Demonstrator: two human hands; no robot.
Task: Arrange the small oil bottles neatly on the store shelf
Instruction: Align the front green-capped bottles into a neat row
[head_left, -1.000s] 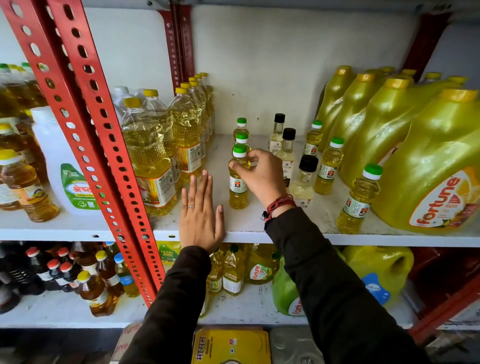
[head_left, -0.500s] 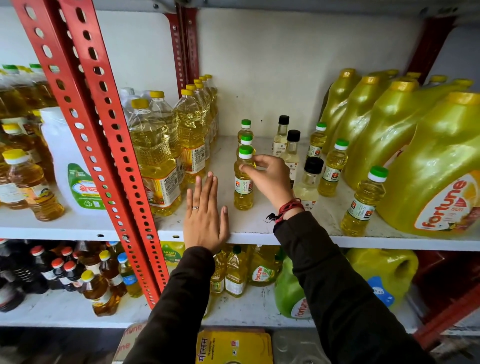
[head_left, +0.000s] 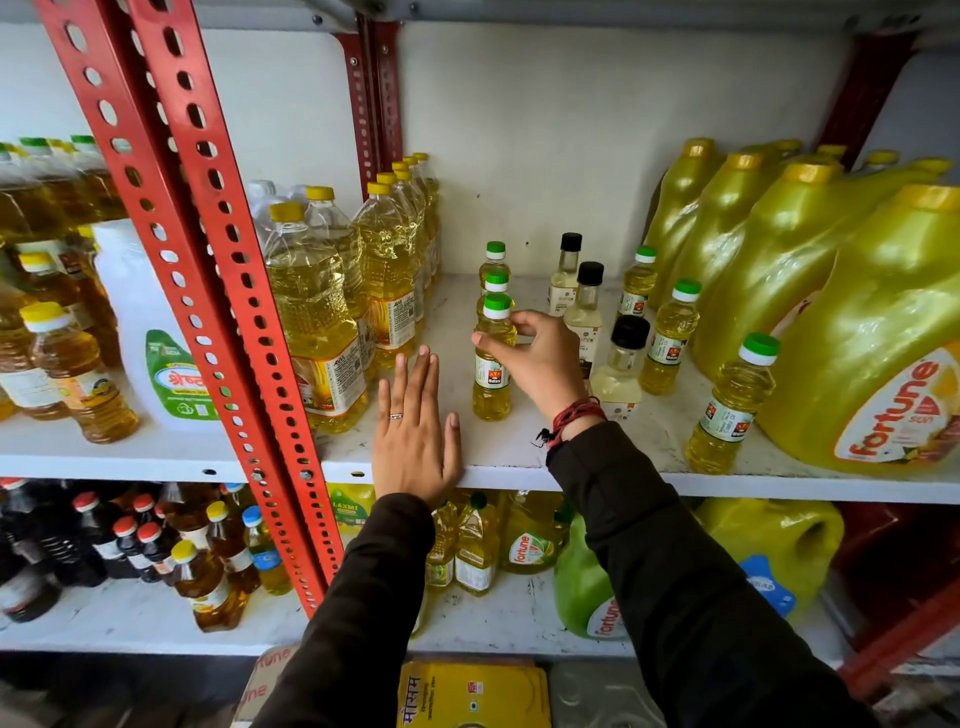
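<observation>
Three small green-capped oil bottles (head_left: 492, 358) are lined up front to back on the middle of the shelf (head_left: 519, 470); the nearest is gripped at its shoulder by the right hand (head_left: 540, 358), thumb on its left side. All stand upright. Left hand (head_left: 415, 441) is laid flat and open on the shelf edge, just left of that bottle, holding nothing. Black-capped bottles (head_left: 621, 364) stand just right; large yellow jugs (head_left: 883, 338) are seen far right.
</observation>
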